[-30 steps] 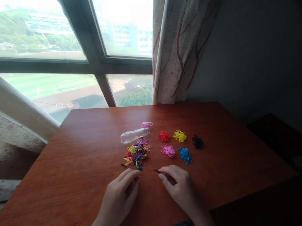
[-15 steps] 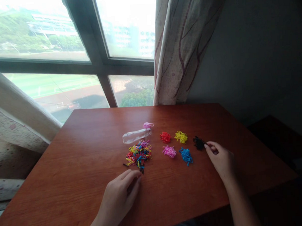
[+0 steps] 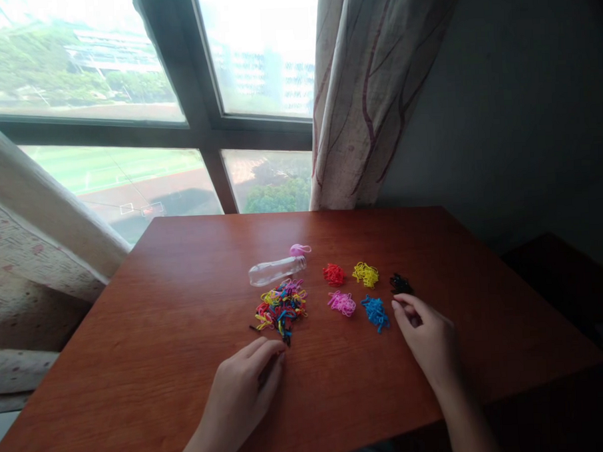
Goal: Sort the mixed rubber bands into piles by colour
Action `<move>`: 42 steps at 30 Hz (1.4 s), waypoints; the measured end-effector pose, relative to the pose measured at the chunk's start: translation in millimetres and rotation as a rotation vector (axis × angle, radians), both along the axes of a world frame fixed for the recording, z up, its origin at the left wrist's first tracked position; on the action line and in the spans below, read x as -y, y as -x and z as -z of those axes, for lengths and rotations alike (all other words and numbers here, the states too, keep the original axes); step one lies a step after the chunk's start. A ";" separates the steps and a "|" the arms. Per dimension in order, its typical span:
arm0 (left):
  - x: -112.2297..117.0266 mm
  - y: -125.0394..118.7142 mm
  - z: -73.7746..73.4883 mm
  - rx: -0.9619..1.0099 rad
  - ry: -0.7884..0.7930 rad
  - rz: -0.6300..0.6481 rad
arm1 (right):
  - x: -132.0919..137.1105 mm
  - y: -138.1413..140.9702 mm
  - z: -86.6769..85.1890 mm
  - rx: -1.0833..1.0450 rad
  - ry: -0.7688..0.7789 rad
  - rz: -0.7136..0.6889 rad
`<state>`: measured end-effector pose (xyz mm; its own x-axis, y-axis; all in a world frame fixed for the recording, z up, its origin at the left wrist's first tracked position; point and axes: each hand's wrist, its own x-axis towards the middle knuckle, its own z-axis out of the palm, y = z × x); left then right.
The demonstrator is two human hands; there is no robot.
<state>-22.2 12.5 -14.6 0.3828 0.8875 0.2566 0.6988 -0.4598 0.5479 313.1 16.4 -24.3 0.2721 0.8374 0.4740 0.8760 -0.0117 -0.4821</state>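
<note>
My left hand [image 3: 248, 381] rests at the near edge of a mixed heap of coloured rubber bands [image 3: 281, 307]. Its thumb and fingers are closed, with a black rubber band [image 3: 287, 340] at the fingertips. My right hand [image 3: 429, 337] hovers just in front of a small pile of black rubber bands [image 3: 400, 283], with nothing visible between its slightly parted thumb and index finger. To its left lie sorted piles: blue bands [image 3: 375, 313], pink bands [image 3: 341, 303], yellow bands [image 3: 366, 274] and red bands [image 3: 334, 274].
Behind the mixed heap a clear plastic bottle [image 3: 277, 271] lies on its side, with a pink looped piece [image 3: 299, 250] by its mouth. The wooden table [image 3: 136, 340] meets a window and a curtain [image 3: 362, 130] at the back.
My right hand has drawn back from the black pile toward the left and nearer to me. My left hand stays by the mixed heap. The view has shifted slightly.
</note>
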 end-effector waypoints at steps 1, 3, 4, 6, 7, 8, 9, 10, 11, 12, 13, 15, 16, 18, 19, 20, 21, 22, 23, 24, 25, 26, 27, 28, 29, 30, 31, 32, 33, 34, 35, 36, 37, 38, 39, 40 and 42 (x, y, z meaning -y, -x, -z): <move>0.2 0.0 -0.4 -0.001 0.000 -0.002 | 2.3 9.5 -0.9 -0.017 -0.003 -0.025; 0.4 -0.1 -1.2 -0.007 0.006 -0.001 | 6.7 29.1 -1.5 -0.047 0.008 -0.088; 0.4 0.0 -1.5 -0.010 0.009 0.000 | 8.6 38.8 -1.0 -0.062 0.016 -0.126; 0.2 0.2 -1.6 -0.017 0.011 0.003 | 11.9 57.8 1.2 -0.093 0.034 -0.214; 0.1 0.4 -1.5 -0.018 0.008 -0.001 | 13.4 67.0 2.6 -0.109 0.044 -0.260; 0.0 0.5 -1.3 -0.020 0.005 -0.007 | 14.7 75.9 4.0 -0.121 0.054 -0.302; -0.1 0.6 -1.1 -0.021 0.003 -0.014 | 16.0 84.5 5.2 -0.130 0.066 -0.340; -0.2 0.7 -0.8 -0.023 0.001 -0.023 | 17.3 92.8 6.1 -0.134 0.078 -0.371; -0.2 0.7 -0.5 -0.025 0.004 -0.028 | 18.5 100.6 6.4 -0.134 0.093 -0.397; -0.1 0.7 -0.2 -0.027 0.006 -0.032 | 19.6 107.7 6.2 -0.130 0.112 -0.421; 0.0 0.6 0.1 -0.030 0.008 -0.034 | 20.6 114.1 5.6 -0.124 0.135 -0.441; 0.4 -0.1 0.8 -0.041 0.009 -0.034 | 21.8 124.2 3.5 -0.111 0.180 -0.474; 0.6 -0.6 1.0 -0.054 0.008 -0.034 | 21.9 127.7 2.5 -0.103 0.199 -0.486; 0.9 -2.5 1.1 -0.100 0.007 -0.039 | 21.5 131.6 1.0 -0.091 0.223 -0.499; 0.8 -3.9 0.9 -0.131 0.009 -0.047 | 21.0 132.3 0.7 -0.090 0.230 -0.501; 0.6 -5.4 0.5 -0.162 0.008 -0.059 | 20.5 132.4 0.8 -0.091 0.234 -0.501; 0.2 -7.0 0.1 -0.190 0.005 -0.074 | 20.0 132.1 1.1 -0.095 0.236 -0.500; -0.4 -8.7 -0.3 -0.215 0.001 -0.089 | 19.6 131.7 1.6 -0.101 0.237 -0.498; -1.3 -10.4 -0.7 -0.235 -0.006 -0.106 | 19.3 131.2 2.2 -0.107 0.236 -0.496; -2.4 -11.8 -1.0 -0.252 -0.014 -0.120 | 19.1 130.9 2.7 -0.112 0.234 -0.495; -3.6 -13.0 -1.3 -0.265 -0.021 -0.135 | 19.0 130.6 3.2 -0.116 0.231 -0.494; -4.9 -14.0 -1.5 -0.273 -0.028 -0.147 | 19.1 130.6 3.5 -0.119 0.228 -0.493; -6.3 -14.6 -1.8 -0.277 -0.032 -0.156 | 19.2 130.6 3.7 -0.122 0.226 -0.494; -7.6 -15.0 -2.2 -0.275 -0.033 -0.161 | 19.2 130.7 3.7 -0.125 0.225 -0.493; -9.0 -15.1 -2.8 -0.268 -0.032 -0.165 | 19.3 130.8 3.5 -0.128 0.225 -0.492; -10.5 -15.0 -3.8 -0.259 -0.031 -0.171 | 19.3 130.8 3.3 -0.129 0.225 -0.493; -12.3 -14.7 -5.1 -0.252 -0.035 -0.186 | 19.2 130.9 3.0 -0.129 0.224 -0.493; -14.2 -14.1 -6.8 -0.246 -0.049 -0.210 | 19.2 130.9 2.8 -0.129 0.224 -0.495; -16.5 -13.3 -8.9 -0.244 -0.071 -0.244 | 19.1 130.8 2.5 -0.130 0.224 -0.496; -19.0 -12.3 -11.2 -0.246 -0.095 -0.283 | 19.1 130.8 2.3 -0.132 0.225 -0.496; -21.8 -10.9 -13.5 -0.253 -0.119 -0.324 | 19.2 130.8 2.2 -0.135 0.227 -0.496; -24.6 -9.3 -15.6 -0.262 -0.138 -0.361 | 19.3 130.8 2.1 -0.140 0.228 -0.495; -27.4 -7.5 -17.2 -0.270 -0.147 -0.392 | 19.5 130.8 2.0 -0.145 0.230 -0.495; -30.0 -5.7 -18.2 -0.277 -0.144 -0.408 | 19.7 130.8 2.0 -0.150 0.232 -0.496; -32.3 -4.0 -18.5 -0.279 -0.135 -0.409 | 19.9 130.8 1.9 -0.153 0.234 -0.498; -34.1 -2.7 -18.1 -0.272 -0.123 -0.396 | 20.0 130.7 1.7 -0.154 0.236 -0.499; -36.1 -1.2 -16.0 -0.228 -0.085 -0.339 | 19.8 130.7 1.3 -0.151 0.236 -0.500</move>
<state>-21.0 48.5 1.4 0.1278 0.9523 0.2770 0.9176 -0.2195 0.3313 182.4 -3.4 -25.6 -0.1345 0.9601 0.2451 0.7239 0.2641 -0.6374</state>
